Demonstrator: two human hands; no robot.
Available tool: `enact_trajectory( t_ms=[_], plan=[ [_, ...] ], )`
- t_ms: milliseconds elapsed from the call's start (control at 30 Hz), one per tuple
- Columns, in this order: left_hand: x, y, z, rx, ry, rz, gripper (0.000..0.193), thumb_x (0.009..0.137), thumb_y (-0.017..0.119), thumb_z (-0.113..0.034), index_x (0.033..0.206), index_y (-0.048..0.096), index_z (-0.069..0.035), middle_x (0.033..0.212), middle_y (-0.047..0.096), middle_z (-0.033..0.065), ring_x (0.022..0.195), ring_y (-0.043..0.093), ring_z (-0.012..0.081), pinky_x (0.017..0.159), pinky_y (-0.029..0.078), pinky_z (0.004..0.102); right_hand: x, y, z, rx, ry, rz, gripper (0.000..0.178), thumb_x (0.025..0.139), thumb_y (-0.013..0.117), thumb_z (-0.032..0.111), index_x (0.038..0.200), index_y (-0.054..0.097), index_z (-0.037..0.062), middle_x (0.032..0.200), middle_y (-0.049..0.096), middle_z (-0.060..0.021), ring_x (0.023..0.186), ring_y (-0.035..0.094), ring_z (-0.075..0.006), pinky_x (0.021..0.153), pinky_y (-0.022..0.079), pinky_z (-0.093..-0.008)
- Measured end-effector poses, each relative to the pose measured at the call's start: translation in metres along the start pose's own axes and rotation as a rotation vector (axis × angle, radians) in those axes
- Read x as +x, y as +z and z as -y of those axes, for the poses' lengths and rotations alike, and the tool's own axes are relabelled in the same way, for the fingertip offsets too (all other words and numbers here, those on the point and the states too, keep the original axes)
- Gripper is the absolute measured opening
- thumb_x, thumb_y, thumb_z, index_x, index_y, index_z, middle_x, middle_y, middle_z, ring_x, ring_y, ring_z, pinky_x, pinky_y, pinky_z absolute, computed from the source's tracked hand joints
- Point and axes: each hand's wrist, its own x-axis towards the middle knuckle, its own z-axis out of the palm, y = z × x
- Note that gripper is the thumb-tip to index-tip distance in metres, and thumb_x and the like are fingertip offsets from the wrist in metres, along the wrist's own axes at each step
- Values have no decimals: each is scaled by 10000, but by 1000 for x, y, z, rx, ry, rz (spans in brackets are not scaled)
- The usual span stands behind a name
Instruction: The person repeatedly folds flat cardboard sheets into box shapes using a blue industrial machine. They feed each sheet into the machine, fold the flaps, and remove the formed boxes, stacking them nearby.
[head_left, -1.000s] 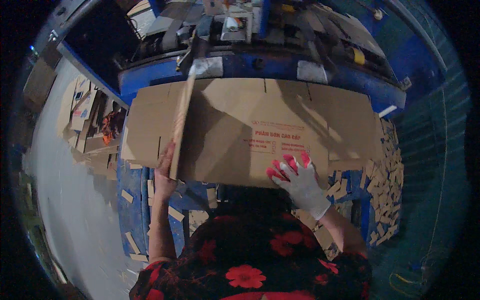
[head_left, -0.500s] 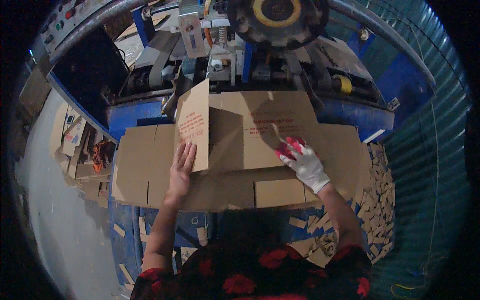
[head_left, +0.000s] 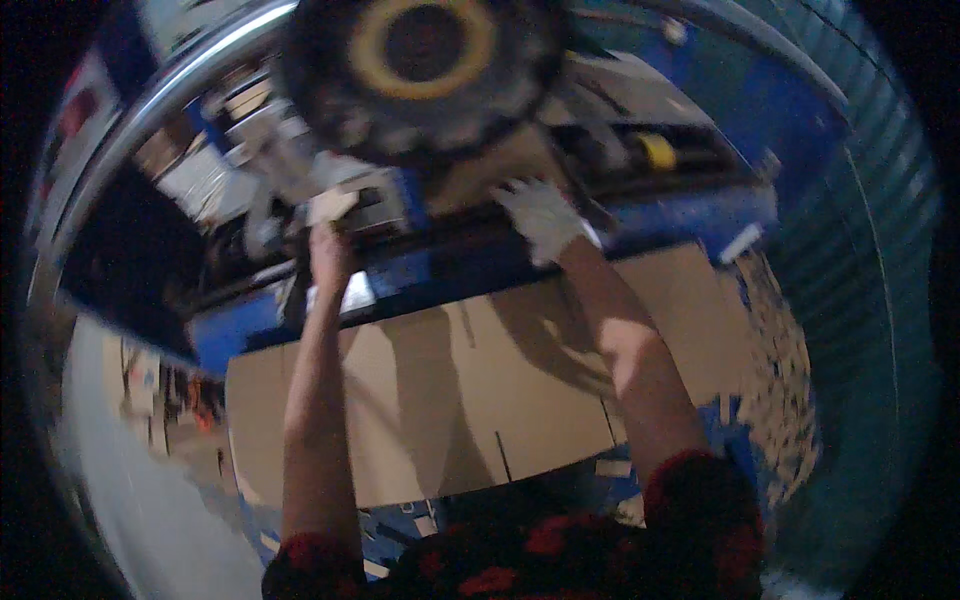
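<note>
My left hand (head_left: 331,256), bare, reaches forward to the machine's front with its fingers closed round a small pale tan piece of cardboard (head_left: 338,204). Blur hides whether this piece belongs to a larger sheet. My right hand (head_left: 545,218), in a white glove, lies palm down with fingers spread at the edge of a brown cardboard sheet (head_left: 480,178), part of it beneath the dark wheel. Below both forearms rests a wide flat cardboard blank (head_left: 425,375) with slots cut along its near edge.
The big dark wheel (head_left: 425,60) with a yellow ring hangs over the machine. A blue machine bed (head_left: 650,215) crosses in front of me, with a yellow roller collar (head_left: 656,152) at right. Cardboard offcuts (head_left: 775,350) heap at the right; more scrap (head_left: 180,400) lies at left.
Both hands have gone forward from the blanks to the machine. The printed, part-folded cardboard has left the stack, and a cardboard sheet now shows beneath the wheel. My view has shifted.
</note>
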Motion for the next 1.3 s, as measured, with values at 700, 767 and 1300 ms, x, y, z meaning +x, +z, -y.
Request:
enact_trajectory(
  t_ms=[700, 767, 1300],
  plan=[
    [-388, -213, 241, 156, -523, 171, 563, 790, 694, -447, 1091, 585, 16, 765, 633, 178, 686, 619, 311, 638, 486, 448, -373, -44, -106, 17, 1280, -56, 1053, 685, 742, 555, 1471, 220, 86, 1496, 302, -137, 1369, 297, -356, 1086, 264, -540],
    [-381, -215, 234, 175, -556, 172, 598, 772, 701, -467, 1113, 587, 11, 771, 643, 187, 690, 629, 325, 638, 486, 464, -352, -29, -123, 58, 1265, 17, 1038, 687, 743, 550, 1464, 233, 87, 1499, 297, -124, 1375, 283, -353, 1087, 259, -542],
    [-347, -238, 153, 361, -612, 348, 578, 816, 663, -410, 1245, 533, -45, 1075, 622, 207, 982, 609, 316, 832, 474, 454, -366, 40, -228, -35, 1500, -28, 348, 812, 624, 357, 1071, 677, 131, 1084, 666, -132, 1017, 635, -321, 803, 528, -410]
  ],
)
